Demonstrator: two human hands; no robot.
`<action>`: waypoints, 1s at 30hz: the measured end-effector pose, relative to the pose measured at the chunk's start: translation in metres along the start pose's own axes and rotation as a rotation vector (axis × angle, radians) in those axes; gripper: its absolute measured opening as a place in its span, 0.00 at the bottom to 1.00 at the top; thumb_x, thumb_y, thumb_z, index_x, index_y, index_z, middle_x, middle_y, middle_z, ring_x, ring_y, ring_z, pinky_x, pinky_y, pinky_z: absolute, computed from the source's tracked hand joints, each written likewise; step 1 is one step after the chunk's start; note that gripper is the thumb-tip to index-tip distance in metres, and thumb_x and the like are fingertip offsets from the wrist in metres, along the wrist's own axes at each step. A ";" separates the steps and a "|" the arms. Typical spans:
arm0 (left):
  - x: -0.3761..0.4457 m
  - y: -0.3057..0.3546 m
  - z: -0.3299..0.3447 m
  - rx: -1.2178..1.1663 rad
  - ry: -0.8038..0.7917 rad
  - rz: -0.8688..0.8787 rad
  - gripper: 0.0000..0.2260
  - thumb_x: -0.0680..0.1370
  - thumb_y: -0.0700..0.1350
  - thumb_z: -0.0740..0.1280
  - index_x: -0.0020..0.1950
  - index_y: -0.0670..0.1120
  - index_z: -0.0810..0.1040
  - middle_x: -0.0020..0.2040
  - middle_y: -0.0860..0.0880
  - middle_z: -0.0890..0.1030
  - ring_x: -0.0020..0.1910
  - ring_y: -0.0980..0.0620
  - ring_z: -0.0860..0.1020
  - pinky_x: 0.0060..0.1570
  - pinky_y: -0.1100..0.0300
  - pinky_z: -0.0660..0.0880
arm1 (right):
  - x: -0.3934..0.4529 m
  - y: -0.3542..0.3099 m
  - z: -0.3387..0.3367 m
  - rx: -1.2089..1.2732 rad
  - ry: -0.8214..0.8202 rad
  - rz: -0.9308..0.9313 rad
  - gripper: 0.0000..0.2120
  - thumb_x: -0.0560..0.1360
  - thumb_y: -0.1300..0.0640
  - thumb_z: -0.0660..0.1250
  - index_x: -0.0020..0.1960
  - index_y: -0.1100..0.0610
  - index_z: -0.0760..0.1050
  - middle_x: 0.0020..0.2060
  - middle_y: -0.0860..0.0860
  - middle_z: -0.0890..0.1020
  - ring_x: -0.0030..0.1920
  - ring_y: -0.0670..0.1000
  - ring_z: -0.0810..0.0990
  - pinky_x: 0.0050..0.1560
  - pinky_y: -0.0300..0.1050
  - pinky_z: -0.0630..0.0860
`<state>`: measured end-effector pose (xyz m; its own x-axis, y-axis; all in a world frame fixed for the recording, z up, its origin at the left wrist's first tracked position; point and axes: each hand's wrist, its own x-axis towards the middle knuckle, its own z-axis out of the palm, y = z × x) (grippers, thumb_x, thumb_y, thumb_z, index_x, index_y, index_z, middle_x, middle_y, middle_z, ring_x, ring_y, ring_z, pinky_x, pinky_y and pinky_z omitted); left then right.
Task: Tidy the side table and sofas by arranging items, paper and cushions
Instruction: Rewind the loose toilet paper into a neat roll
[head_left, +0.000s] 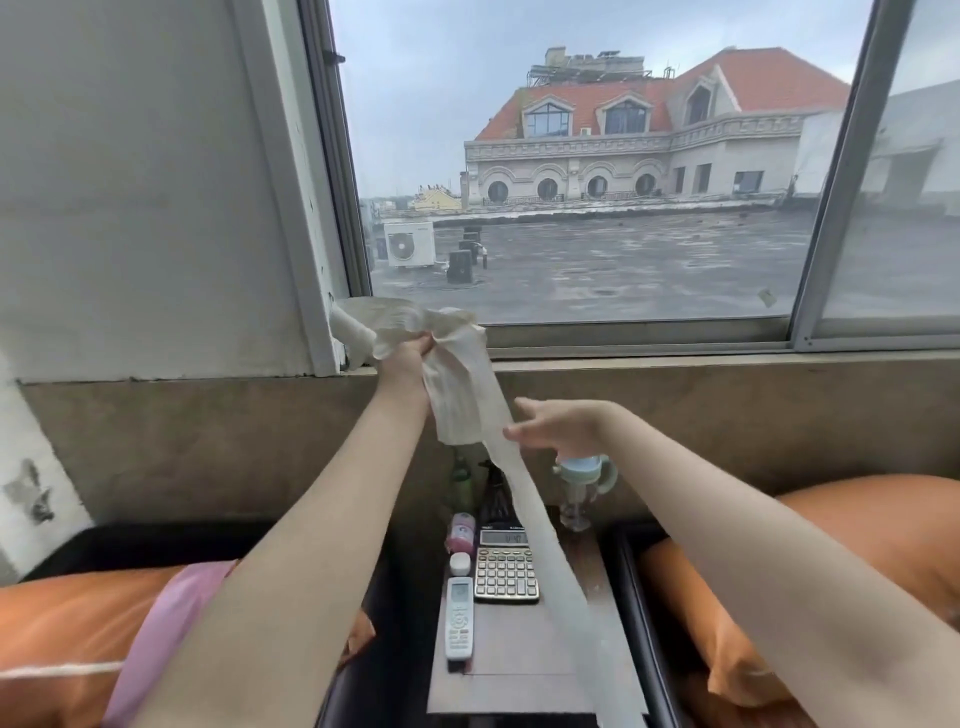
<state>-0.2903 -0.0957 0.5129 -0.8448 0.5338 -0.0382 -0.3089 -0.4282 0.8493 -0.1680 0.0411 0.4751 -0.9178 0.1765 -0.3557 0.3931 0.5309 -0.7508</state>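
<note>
Two hands raised over the worktop (530, 670), both on one long strip of tissue paper (535, 514). Left hand (408, 364) held high near the window sill (675, 343), fingers curled tight round a crumpled bunch of the paper, a loose roll end sticking out to the left of the fist. Right hand (553, 428) lower and to the right, fingers mostly straight, fingertips touching the strip's edge; whether pinching it, cannot tell. Paper hanging from the left fist, passing the right fingertips, then trailing down across the worktop's right half toward its near edge.

On the worktop: calculator (506, 566) near the middle, white remote control (460, 618) just beside it along the left edge, small white round container (460, 564) at the remote's far end, pink bottle (461, 532) behind that. At the far edge, a dark green bottle (461, 480), a black bag (496, 499) and, toward the far right corner, a pale blue baby bottle (584, 473) partly hidden under the right hand.

Orange cushion (62, 629) on the dark sofa left of the worktop, another orange cushion (883, 525) on the right one.
</note>
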 end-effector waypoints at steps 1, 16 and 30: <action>0.002 0.006 -0.001 -0.015 0.029 0.005 0.10 0.82 0.38 0.56 0.44 0.42 0.74 0.39 0.46 0.77 0.37 0.48 0.77 0.41 0.57 0.74 | 0.004 0.007 0.010 -0.008 -0.065 0.020 0.24 0.79 0.52 0.62 0.71 0.59 0.62 0.64 0.49 0.73 0.69 0.53 0.68 0.71 0.61 0.59; 0.010 0.038 -0.083 0.226 0.359 0.083 0.11 0.79 0.37 0.63 0.61 0.38 0.75 0.56 0.42 0.79 0.53 0.43 0.79 0.57 0.49 0.75 | 0.015 -0.120 -0.003 0.493 -0.093 -0.389 0.13 0.82 0.56 0.54 0.58 0.63 0.72 0.45 0.57 0.84 0.45 0.54 0.83 0.51 0.50 0.80; 0.003 0.056 -0.171 0.344 0.328 0.098 0.08 0.74 0.36 0.69 0.52 0.39 0.76 0.46 0.41 0.80 0.47 0.43 0.80 0.54 0.50 0.76 | 0.128 -0.199 0.097 0.221 0.320 -0.490 0.17 0.74 0.55 0.69 0.50 0.70 0.78 0.32 0.53 0.75 0.31 0.49 0.72 0.30 0.38 0.69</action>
<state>-0.3847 -0.2426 0.4708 -0.9729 0.2217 -0.0661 -0.1051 -0.1693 0.9799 -0.3584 -0.1223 0.5256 -0.9524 0.2133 0.2179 -0.1070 0.4354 -0.8939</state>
